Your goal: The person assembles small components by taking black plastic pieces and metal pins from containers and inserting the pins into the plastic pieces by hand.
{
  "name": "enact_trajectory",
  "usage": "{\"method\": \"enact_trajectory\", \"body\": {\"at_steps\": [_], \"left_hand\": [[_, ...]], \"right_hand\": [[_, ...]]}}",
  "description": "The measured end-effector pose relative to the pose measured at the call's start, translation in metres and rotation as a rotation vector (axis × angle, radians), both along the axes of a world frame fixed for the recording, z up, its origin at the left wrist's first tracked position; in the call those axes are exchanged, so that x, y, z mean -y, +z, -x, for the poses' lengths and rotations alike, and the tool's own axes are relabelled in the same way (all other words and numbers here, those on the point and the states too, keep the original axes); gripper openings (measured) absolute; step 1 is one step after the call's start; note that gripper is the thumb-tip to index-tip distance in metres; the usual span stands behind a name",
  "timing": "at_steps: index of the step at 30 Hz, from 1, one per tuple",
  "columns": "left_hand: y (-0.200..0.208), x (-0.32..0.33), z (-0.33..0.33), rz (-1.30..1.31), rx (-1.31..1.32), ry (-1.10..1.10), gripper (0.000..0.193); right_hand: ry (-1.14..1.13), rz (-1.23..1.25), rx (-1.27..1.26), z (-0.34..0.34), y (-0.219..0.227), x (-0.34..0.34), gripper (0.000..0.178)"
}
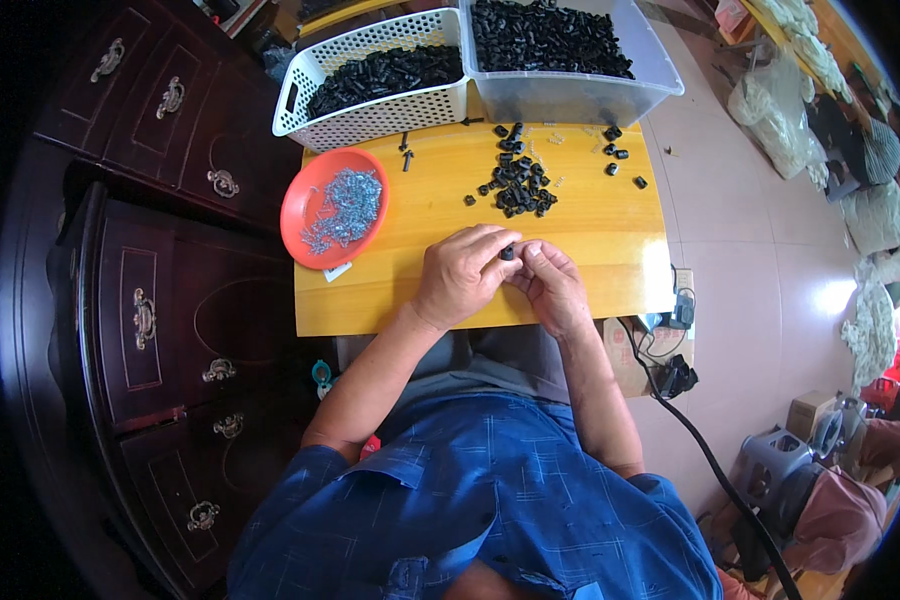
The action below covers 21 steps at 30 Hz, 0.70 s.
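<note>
Over the near middle of the yellow table, my left hand [460, 272] pinches a small black plastic part [508, 254] between thumb and fingers. Close against it on the right, my right hand [555, 288] has its thumb and fingers pressed together; whatever they hold is too small or hidden to make out. Beyond both hands lies a loose pile of black plastic parts [522, 188]. Thin pale springs [556, 138] are scattered by the pile. A red plate [295, 215] with many small silvery metal pieces stands left of my left hand.
At the table's [410, 310] far side stand a white perforated basket [370, 125] and a clear plastic bin [570, 95], both filled with black parts. More black parts [612, 152] lie far right. Dark wooden drawers [170, 330] flank the left; a black cable [700, 445] runs along the right.
</note>
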<state>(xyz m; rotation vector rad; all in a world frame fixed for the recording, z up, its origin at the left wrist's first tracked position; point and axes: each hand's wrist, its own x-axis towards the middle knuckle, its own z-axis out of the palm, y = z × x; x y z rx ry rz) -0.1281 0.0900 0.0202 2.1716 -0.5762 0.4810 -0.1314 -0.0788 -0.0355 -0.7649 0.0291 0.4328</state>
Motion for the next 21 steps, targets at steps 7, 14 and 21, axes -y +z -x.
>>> {"method": "enact_trajectory", "body": {"at_steps": [7, 14, 21], "left_hand": [[0.004, -0.005, -0.001, 0.021, -0.02, -0.008, 0.031], [0.011, -0.006, 0.004, 0.0, -0.094, -0.017, 0.029], [0.006, -0.004, 0.005, 0.041, -0.016, -0.028, 0.029]], "right_hand": [[0.01, -0.016, -0.009, -0.001, -0.004, 0.0, 0.027], [0.018, 0.027, 0.019, 0.001, 0.006, -0.001, 0.026], [0.058, -0.008, 0.018, 0.004, 0.001, 0.002, 0.023]]}}
